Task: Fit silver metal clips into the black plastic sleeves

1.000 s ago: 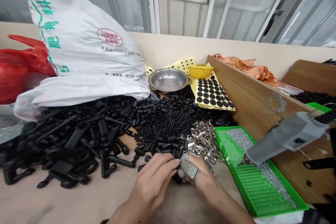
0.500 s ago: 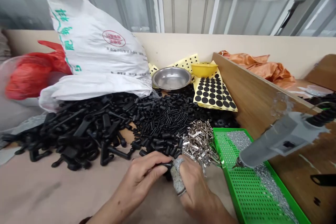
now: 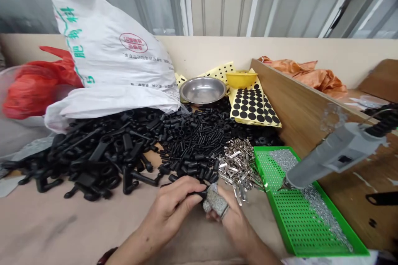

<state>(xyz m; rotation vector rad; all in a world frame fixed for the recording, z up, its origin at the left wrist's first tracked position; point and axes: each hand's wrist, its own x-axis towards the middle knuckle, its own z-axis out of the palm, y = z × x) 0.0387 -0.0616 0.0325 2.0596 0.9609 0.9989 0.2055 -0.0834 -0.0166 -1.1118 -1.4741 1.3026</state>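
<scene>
My left hand point(image 3: 178, 198) pinches a black plastic part point(image 3: 201, 194) between thumb and fingers, low in the middle of the view. Against the other end of that part presses my right hand point(image 3: 226, 209), its fingers curled round it. A grey wrap point(image 3: 217, 203) covers a finger of the right hand. Most of the held part is hidden by the fingers, so its full shape cannot be made out. Just beyond the hands lie short black tubes point(image 3: 192, 169) and a heap of small metal clips point(image 3: 238, 161).
Black handle-like parts point(image 3: 99, 149) are piled at left before a white sack point(image 3: 121, 62). A green tray point(image 3: 298, 223) of small screws is at right, a grey electric screwdriver point(image 3: 329, 157) above it. Behind stand a steel bowl point(image 3: 203, 91), yellow bowl point(image 3: 241, 79) and dotted sticker sheets point(image 3: 253, 107).
My right hand has turned, so more of the grey-wrapped finger shows. My left hand keeps its pinch on the black part. The view has shifted slightly.
</scene>
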